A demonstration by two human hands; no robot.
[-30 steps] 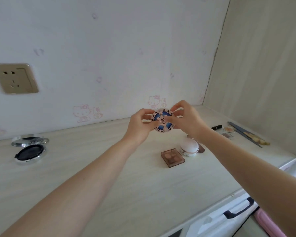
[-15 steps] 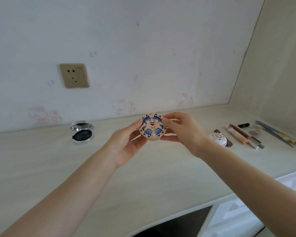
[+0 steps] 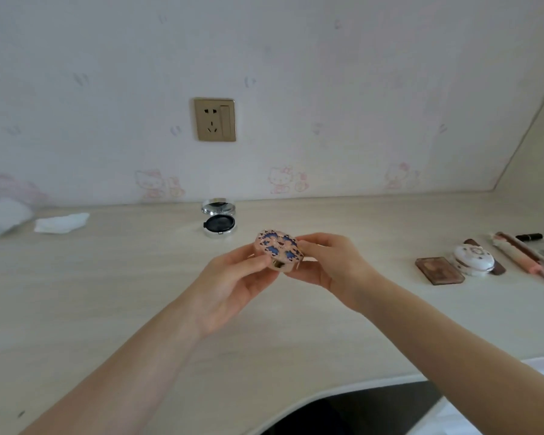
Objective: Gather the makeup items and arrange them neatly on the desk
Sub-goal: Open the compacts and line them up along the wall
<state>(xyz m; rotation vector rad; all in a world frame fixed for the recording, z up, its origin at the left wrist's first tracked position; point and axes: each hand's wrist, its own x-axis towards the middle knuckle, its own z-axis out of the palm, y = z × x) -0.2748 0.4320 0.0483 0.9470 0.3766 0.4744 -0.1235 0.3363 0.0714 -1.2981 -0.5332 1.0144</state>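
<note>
Both hands hold a small round pink compact (image 3: 278, 248) with a blue flower pattern above the middle of the desk (image 3: 139, 293). My left hand (image 3: 233, 282) grips it from the left and below, my right hand (image 3: 330, 263) pinches its right edge. An open silver cushion compact (image 3: 219, 219) with a black pad lies by the wall. At the right lie a brown eyeshadow palette (image 3: 438, 270), a white round compact (image 3: 474, 259), a pink stick (image 3: 515, 252), a black lipstick tube (image 3: 529, 237) and other slim items.
A gold wall socket (image 3: 215, 119) sits above the open compact. A crumpled white tissue (image 3: 62, 222) and pale fabric (image 3: 4, 215) lie at the far left. The desk's front edge curves around a dark gap (image 3: 358, 412) at the bottom right.
The view has swung left, so the socket and open compact now sit near the centre. Both hands have lowered the patterned compact slightly and tilted its top upward.
</note>
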